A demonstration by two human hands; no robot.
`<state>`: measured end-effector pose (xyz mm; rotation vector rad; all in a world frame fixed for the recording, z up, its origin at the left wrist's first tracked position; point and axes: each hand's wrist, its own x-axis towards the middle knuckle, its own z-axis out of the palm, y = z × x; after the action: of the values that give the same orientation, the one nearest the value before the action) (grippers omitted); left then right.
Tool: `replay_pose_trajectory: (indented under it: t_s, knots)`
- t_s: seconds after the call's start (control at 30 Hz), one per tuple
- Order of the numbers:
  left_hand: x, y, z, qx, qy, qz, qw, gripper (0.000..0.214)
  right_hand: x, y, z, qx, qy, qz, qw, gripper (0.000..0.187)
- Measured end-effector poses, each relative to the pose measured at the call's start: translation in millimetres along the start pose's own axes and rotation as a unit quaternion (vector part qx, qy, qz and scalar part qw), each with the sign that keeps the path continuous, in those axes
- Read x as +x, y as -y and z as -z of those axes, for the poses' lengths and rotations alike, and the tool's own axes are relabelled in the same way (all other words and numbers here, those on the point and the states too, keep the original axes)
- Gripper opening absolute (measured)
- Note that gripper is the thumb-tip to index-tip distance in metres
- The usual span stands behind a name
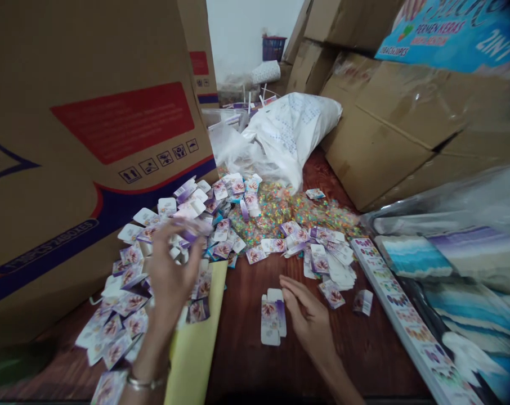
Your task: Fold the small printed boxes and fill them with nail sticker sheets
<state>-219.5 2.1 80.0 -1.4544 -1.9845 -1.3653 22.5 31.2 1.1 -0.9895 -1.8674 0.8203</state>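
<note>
My left hand (173, 270) is raised over a heap of small flat purple-and-white cartons (166, 247), its fingers pinched round one small purple carton (191, 229) that is smeared by motion. My right hand (308, 318) lies low on the dark wooden table (246, 354), fingers stretched out and together, touching the right edge of a flattened white-and-purple carton (272, 318). A yellow sheet (196, 349) lies under my left wrist, which wears a thin bracelet (147, 383).
A pile of tiny coloured beads or candies (280, 211) lies behind the cartons, by a white plastic bag (292, 132). Large cardboard boxes (90, 152) stand at left and another (398, 129) at right. Printed packs in plastic (449, 270) fill the right edge.
</note>
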Motion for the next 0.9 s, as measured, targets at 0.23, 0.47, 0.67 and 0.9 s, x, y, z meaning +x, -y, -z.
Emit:
replay_pose_trajectory:
  t_s: [0.23,0.47,0.67,0.9]
  knots:
    - [43.2,93.1,8.4,0.21,0.0,0.041,0.977,0.049,-46.4,-37.7,-2.5,-0.206,0.09,0.033,0.974,0.026]
    - [-64.5,-5.4,-2.3,0.031,0.157,-0.086,0.983,0.027,-33.4,-33.1,-7.5,-0.267,0.202,0.054,0.941,0.035]
    - [-182.4,-45.9,-27.4,-0.007,0.392,-0.177,0.903,0.024,-28.1,-34.7,-13.7,-0.311,0.23,0.071,0.92,0.029]
    - [-163.6,-37.5,-26.1,-0.151,0.425,0.023,0.892,0.022,-16.5,-43.9,-5.0,-0.154,0.162,0.02,0.974,0.006]
